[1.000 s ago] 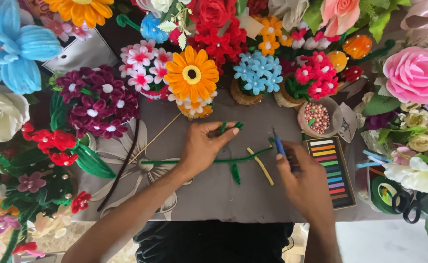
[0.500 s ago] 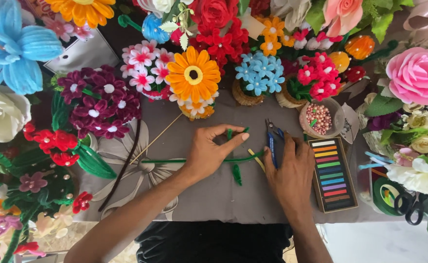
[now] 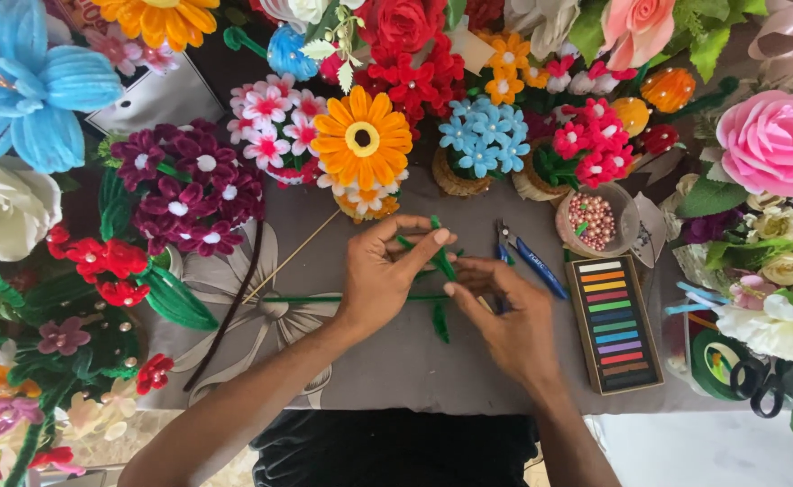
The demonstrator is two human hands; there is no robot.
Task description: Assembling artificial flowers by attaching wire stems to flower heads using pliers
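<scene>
The fingers (image 3: 432, 242) of the left hand (image 3: 383, 280) pinch a green pipe-cleaner leaf (image 3: 443, 261) between thumb and forefinger, holding it tilted just above the tabletop (image 3: 387, 361). The fingers (image 3: 461, 293) of the right hand (image 3: 509, 316) curl in from the other side and press against the same green piece at its lower end, where it meets a long green stem (image 3: 311, 298) lying flat and running off to the left. A second short green leaf (image 3: 440, 322) hangs below the stem, between the two hands.

Judging by this grip, the step in hand is winding the leaf onto the stem; the next move would call for a steady hold by the left hand while the right twists the wire end tight around the stem.

Just beyond the right hand lie blue-handled pliers (image 3: 527, 257), then a box of coloured chalk sticks (image 3: 614, 323) and a small bowl of pink beads (image 3: 592, 219). A thin wooden skewer (image 3: 290, 258) lies to the left. Finished pipe-cleaner flowers ring the work, an orange daisy (image 3: 361, 137) nearest.
</scene>
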